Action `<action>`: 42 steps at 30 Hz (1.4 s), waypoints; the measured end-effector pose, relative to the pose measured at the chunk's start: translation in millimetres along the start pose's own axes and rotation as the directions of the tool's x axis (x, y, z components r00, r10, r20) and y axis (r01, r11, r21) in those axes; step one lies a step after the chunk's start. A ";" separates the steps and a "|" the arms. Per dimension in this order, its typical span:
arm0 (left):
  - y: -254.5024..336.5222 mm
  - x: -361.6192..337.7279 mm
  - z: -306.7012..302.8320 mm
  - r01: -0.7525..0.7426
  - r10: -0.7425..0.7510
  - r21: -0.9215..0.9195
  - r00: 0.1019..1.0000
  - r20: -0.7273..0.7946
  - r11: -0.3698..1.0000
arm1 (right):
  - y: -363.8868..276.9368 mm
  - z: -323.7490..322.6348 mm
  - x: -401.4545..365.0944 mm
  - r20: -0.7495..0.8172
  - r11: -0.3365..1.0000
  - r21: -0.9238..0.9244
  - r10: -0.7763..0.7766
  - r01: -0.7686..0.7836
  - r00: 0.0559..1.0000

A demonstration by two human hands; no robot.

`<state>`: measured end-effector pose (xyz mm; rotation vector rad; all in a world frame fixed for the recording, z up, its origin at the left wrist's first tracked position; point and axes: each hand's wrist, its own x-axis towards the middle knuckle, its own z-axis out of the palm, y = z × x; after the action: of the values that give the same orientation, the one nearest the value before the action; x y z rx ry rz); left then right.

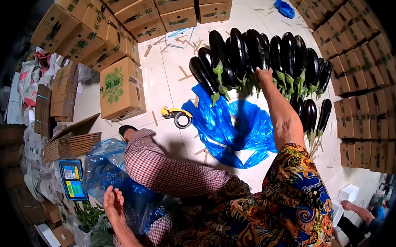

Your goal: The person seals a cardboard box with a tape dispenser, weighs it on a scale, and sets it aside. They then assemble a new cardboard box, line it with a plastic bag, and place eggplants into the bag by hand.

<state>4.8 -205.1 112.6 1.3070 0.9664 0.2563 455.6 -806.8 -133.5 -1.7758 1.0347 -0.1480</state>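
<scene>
Glossy dark eggplants [239,48] lie heaped in rows on the pale floor, their green stems pointing toward me. My right hand [264,75] reaches out to the middle of the heap, with its fingers closed at the stem end of one eggplant [257,49]; part of the grip is hidden. Below the stems a crumpled blue plastic bag [226,131] is spread on the floor. Down at the left, my left hand [113,203] is held up with its fingers loosely apart and nothing in them, beside a clear and blue plastic bag [112,172] by my knee.
A yellow and black tape dispenser [177,116] lies left of the blue bag. Printed cartons [120,89] are stacked at the left and back, with more cartons [364,69] along the right. A scale display [73,180] stands at lower left. Another person's arm [357,211] shows at lower right.
</scene>
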 end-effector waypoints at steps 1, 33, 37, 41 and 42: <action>7.2 -1.4 1.9 -0.013 0.013 0.021 1.000 -0.010 1.000 | 3.5 1.2 -3.2 0.033 0.999 -0.042 -0.016 0.017 0.999; -166.2 -73.9 -263.1 0.020 0.074 0.162 0.830 -0.553 0.987 | -88.2 70.4 -258.6 0.810 0.851 0.301 -0.466 0.429 0.355; -198.8 -104.9 -236.9 0.186 0.120 0.522 0.859 -0.497 0.832 | -157.3 54.4 -482.1 0.874 0.610 0.361 -0.485 0.706 -0.028; -185.9 -122.1 -208.2 -0.093 0.362 0.619 0.874 -0.325 0.780 | -150.2 47.6 -619.7 0.900 0.415 0.434 -0.158 0.800 -0.406; -195.3 -115.1 -219.7 -0.077 0.361 0.624 0.867 -0.343 0.777 | -145.5 42.9 -650.4 0.872 0.349 0.471 -0.046 0.810 -0.487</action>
<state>-290.1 -186.1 1.5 2.0144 1.3476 0.4832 157.5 -306.8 194.0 -1.9073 -1.4168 0.9378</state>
